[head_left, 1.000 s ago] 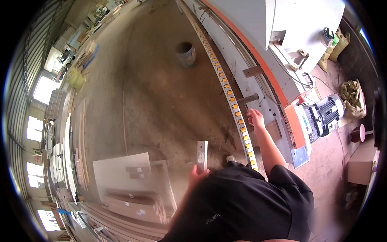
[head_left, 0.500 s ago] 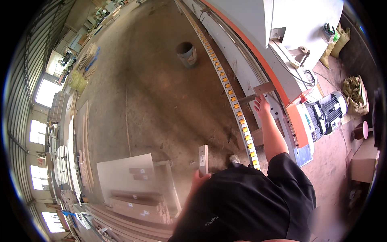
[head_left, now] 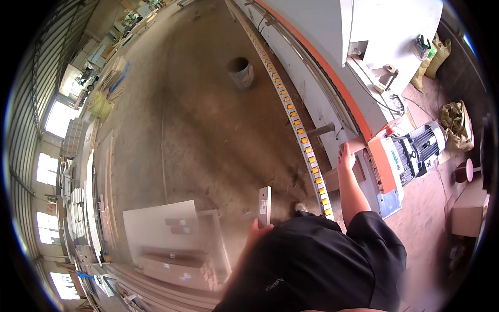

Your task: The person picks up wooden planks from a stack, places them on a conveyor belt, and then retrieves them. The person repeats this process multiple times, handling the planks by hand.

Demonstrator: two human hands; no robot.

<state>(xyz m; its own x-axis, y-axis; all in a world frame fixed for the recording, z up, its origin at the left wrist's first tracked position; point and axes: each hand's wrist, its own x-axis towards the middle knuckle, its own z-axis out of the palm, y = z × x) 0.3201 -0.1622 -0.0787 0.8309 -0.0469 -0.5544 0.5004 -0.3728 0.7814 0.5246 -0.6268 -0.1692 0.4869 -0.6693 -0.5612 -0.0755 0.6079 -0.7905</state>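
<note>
My left hand [head_left: 258, 232], low in the middle, is closed round the lower end of a narrow light board [head_left: 264, 206]. This board stands upright and has a pale label and a small dark mark near its top. At the right, my right hand [head_left: 347, 158] reaches over the machine's side, its fingers against the left end of a short brown board [head_left: 356, 145]. That short board lies beside the orange housing [head_left: 382, 162]; part of my grip on it is hidden.
A roller rail with yellow rollers [head_left: 307, 150] runs along the long white machine [head_left: 306, 67]. A metal bar [head_left: 321, 130] juts toward the rail. A motor [head_left: 423, 140] sits at the right. A bucket [head_left: 241, 74] stands on the floor; stacked boards [head_left: 174, 257] lie lower left.
My right hand and the short brown board have moved nearer to me and slightly right, toward the orange housing, uncovering the metal bar. The left hand keeps its board almost in place.
</note>
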